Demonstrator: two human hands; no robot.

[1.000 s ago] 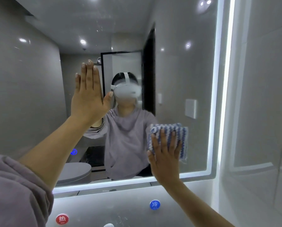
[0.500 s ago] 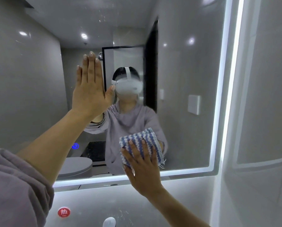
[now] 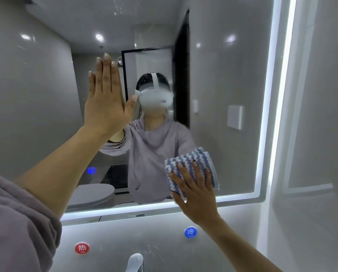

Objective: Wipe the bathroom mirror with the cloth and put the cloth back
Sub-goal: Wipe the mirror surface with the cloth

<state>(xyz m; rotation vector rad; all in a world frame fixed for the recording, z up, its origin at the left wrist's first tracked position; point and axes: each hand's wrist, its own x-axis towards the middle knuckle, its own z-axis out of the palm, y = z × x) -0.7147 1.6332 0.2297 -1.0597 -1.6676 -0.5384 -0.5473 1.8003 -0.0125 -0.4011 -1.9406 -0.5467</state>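
Wiping step in hand: pressing the cloth [image 3: 191, 160] against the lower right of the mirror [image 3: 233, 75] under the flat right hand [image 3: 197, 193]. Bracing the flat, empty left hand [image 3: 105, 107] higher up on the mirror, well apart. Next, likely sweeping across the rest with steady pressure.

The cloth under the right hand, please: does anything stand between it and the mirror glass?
Nothing visible does. The right hand presses the cloth flat against the mirror near its lower right corner; the left hand rests on the glass farther left.

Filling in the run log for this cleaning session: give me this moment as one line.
phase: wiping | right hand: presses cloth flat on mirror, lower right | left hand: flat on mirror, upper left | cloth return: not done
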